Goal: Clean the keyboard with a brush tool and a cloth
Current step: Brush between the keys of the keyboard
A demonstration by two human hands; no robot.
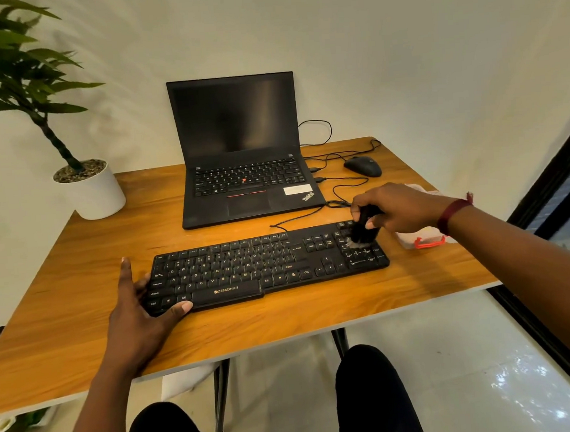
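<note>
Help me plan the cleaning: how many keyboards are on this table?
2. A standalone black keyboard lies near the table's front edge, the brush on its right end; a second keyboard is built into the open laptop behind it. None looks hidden.

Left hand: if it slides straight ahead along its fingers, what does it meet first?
From the keyboard's left end, the left hand has only bare table ahead, then probably the white plant pot, though it might pass just right of it.
</note>
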